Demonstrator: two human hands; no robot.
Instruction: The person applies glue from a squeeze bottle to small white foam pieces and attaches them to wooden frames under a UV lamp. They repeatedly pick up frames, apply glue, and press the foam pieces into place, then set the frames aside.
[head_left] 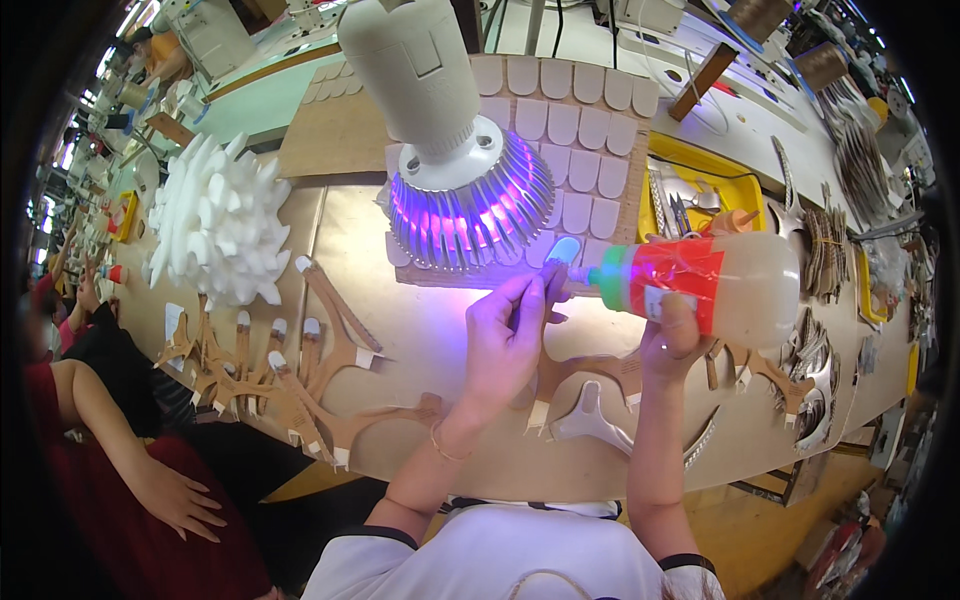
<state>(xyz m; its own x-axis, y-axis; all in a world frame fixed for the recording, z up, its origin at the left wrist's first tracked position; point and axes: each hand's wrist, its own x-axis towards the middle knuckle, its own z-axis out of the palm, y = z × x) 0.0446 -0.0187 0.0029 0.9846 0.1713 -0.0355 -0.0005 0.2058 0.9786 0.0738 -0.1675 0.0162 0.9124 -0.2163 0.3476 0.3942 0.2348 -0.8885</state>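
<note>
Pinching brown strap pc in L hand, w/ pale tip near lamp; gripping bottle in R hand, w/ nozzle just beside tip. Could prob. flood tip by over-squeezing, or smear it by loosening pinch.

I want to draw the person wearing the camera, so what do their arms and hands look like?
The left hand and right hand wear no gloves. The forearms are bare, below short white sleeves with black edges. A thin bracelet circles the left wrist. A tiny shiny spot on the right hand may be a ring; it's too small to tell.
</note>
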